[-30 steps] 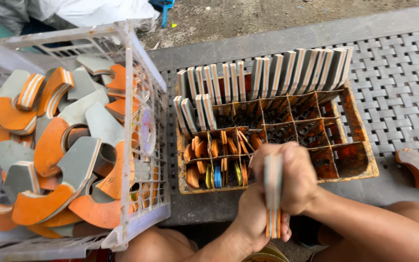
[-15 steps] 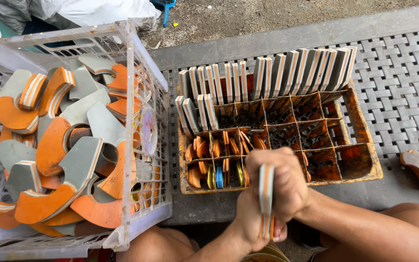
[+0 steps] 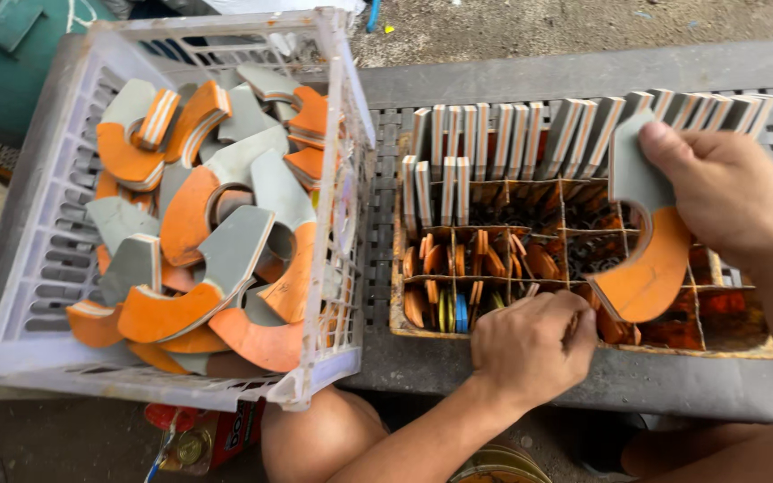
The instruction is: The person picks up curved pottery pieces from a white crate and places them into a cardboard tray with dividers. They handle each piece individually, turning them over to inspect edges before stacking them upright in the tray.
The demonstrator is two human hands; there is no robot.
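Foam by the look of it, light and slightly springy: the curved grey-and-orange piece [image 3: 646, 241] hangs over the divided box [image 3: 574, 335], right hand [image 3: 726, 192] pinching its grey top end, the best hold. Left hand [image 3: 530, 344] is fisted at the box's front edge, contents hidden; crate [image 3: 46, 268] beside

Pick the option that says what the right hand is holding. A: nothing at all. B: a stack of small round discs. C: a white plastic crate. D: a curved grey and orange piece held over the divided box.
D: the right hand grips a curved grey and orange piece above the divided box, while the left hand rests fisted at the box's front edge.
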